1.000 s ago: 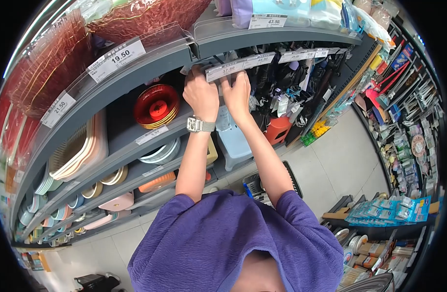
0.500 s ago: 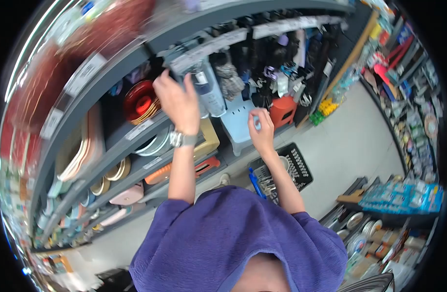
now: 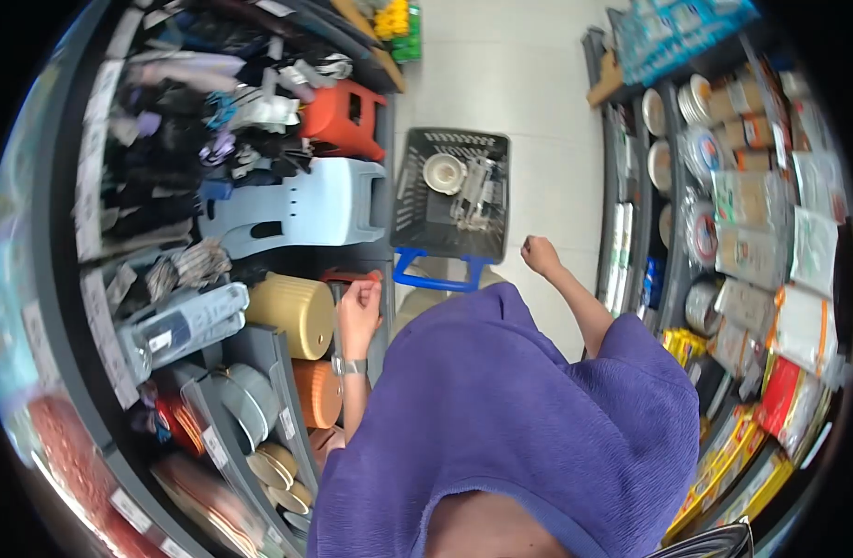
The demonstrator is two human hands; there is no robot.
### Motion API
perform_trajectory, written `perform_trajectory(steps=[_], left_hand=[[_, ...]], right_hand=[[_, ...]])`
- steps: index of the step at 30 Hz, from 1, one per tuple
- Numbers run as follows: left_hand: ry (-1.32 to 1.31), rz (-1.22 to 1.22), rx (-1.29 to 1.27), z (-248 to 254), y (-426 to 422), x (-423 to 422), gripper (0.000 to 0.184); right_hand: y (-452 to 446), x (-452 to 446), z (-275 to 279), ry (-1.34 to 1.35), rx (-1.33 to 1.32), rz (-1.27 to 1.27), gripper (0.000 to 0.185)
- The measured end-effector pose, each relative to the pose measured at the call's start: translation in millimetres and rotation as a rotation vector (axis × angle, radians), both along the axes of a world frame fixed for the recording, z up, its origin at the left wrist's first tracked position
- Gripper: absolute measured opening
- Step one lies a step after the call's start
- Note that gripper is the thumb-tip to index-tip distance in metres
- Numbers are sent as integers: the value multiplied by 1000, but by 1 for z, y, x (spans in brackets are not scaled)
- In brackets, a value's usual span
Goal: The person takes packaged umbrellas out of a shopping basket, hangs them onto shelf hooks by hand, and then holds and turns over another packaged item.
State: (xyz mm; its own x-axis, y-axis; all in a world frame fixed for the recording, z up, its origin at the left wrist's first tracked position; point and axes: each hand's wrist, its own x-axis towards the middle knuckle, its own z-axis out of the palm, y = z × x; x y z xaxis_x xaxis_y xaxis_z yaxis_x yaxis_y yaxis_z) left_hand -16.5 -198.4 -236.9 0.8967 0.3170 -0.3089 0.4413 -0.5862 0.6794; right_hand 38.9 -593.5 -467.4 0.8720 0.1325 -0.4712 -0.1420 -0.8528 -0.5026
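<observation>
My left hand, below a watch on the wrist, hangs beside the left shelves near a yellow stool. Its fingers are curled loosely together; whether anything is between them cannot be made out. My right hand is closed in a loose fist over the floor, right of a dark basket, and nothing shows in it. The basket has a blue handle and holds a white round item and clear plastic packs. Neither hand touches the basket.
Left shelves hold a light blue stool, a red stool, dark umbrellas and a clear-blue pack. The right shelves carry packaged goods and paper plates. Tiled floor runs between them.
The view has swung right and down from the shelf to the aisle. Both hands have come away from the shelf and lowered; the basket is now fully in sight.
</observation>
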Motion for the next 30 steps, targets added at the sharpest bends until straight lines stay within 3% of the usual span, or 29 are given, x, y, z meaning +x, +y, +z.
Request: perform_trajectory(steps=[2,4,9,13,16,18,24,26,30], left_hand=[[76,-49,-99,-31,-6,14,23],[102,-271,-30,-59,-6,24,23],[184,-467,-54,-93,-28,78,24],[235,-629,-90,-166,-34,106,24],[300,-695,-99,-257,-28,114,26],[345,-820,41,-299,-27,120,27],[505,-881,62,-388,-18,143,24],[488,-840,87,-422,-20,158,23],[566,-814,148,-480,-23,180,22]], right_hand=[[-6,-13,-5,22,66,-163,20],[2,-23,-10,60,77,-256,22],[46,-37,-5,47,296,-508,20],[88,-39,-4,-16,307,-551,18],[118,-32,-10,56,293,-531,19],[132,-16,-17,139,247,-498,19],[172,13,-115,201,266,-592,16],[181,31,-159,229,49,-627,17],[197,60,-243,401,-96,-645,18]])
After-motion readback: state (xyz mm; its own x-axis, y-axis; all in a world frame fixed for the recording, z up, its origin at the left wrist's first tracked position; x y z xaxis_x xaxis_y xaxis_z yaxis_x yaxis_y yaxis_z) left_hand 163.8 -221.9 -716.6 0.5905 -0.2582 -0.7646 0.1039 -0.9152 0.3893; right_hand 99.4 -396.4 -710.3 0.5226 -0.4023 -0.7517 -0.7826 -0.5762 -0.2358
